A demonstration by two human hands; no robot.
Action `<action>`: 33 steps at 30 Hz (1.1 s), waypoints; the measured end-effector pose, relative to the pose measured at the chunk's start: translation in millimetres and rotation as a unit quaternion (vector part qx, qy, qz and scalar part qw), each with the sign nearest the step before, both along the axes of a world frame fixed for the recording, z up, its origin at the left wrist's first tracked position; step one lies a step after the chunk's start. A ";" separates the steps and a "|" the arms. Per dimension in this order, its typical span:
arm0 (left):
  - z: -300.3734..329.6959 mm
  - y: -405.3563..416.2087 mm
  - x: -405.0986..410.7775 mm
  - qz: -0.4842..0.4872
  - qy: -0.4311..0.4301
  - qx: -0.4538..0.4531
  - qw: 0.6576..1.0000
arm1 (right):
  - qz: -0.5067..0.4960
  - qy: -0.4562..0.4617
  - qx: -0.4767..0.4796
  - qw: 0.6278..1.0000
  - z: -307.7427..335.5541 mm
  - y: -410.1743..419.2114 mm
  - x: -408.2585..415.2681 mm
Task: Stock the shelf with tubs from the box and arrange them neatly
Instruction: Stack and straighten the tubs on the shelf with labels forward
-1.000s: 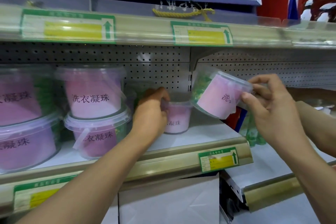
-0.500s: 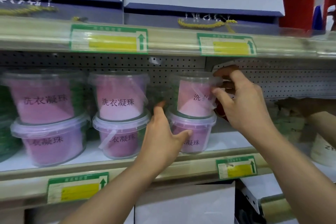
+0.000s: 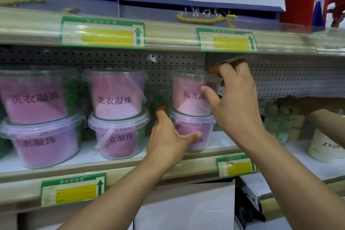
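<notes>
Tubs in three two-high stacks along the shelf (image 3: 115, 157), all clear plastic with pink labels in black characters. Landmark: the middle stack (image 3: 117, 114), upright, top tub seated on the lid of the bottom one. Left of the middle stack, a larger pair (image 3: 37, 117), again one on the other, partly cut by the frame edge. Just right of the middle stack, the left hand (image 3: 168, 142), fingers spread and loosely curved, thumb laid across the front of the lower right tub (image 3: 196, 132), index finger reaching up into the gap beside it; holding that tub at its left side. Directly above, the upper right tub (image 3: 190, 95), standing on the lower tub's lid, gripped by the right hand (image 3: 233, 99) with thumb pressed on the label front and fingers curled round the rim and far side. Farther right of the middle stack, on a neighbouring shelf section, a white container (image 3: 324, 145) marked with letters, near another person's forearm (image 3: 326, 121). Above the middle stack, green-and-yellow price tags (image 3: 102, 32) on the upper shelf edge; below it, more of the same tags along the front rail.
</notes>
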State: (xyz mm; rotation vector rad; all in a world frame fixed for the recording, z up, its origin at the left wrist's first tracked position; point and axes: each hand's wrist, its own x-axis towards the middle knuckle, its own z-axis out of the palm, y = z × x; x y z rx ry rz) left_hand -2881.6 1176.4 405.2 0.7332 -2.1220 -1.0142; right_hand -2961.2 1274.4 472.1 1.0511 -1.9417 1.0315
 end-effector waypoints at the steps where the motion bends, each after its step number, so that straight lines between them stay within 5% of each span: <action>1: 0.4 0.3 -0.5 0.000 -0.010 -0.006 1.000 | 0.006 -0.009 -0.010 1.000 -2.1 2.5 -0.3; 5: -1.0 -6.0 6.6 -0.027 -0.046 -0.014 0.998 | 0.069 -0.165 -0.050 0.983 -25.4 19.0 -11.7; 8: -4.4 -11.2 14.5 -0.035 -0.056 -0.019 0.998 | 0.126 -0.262 0.057 0.955 -51.4 18.3 -16.4; 22: -6.0 -4.4 -10.3 -0.091 -0.051 -0.037 0.994 | 0.147 -0.293 0.087 0.941 -64.1 23.0 -64.3; 25: -3.0 -2.3 -8.8 -0.099 -0.063 -0.054 0.992 | 0.078 -0.243 0.066 0.965 -67.6 24.6 -59.3; 29: -4.0 5.6 17.5 -0.074 -0.039 -0.141 0.986 | 0.031 -0.058 -0.035 0.997 -70.2 27.2 -11.5; 33: -7.1 2.8 55.7 -0.014 0.007 -0.277 0.961 | 0.030 0.100 0.029 0.994 -69.8 8.2 10.7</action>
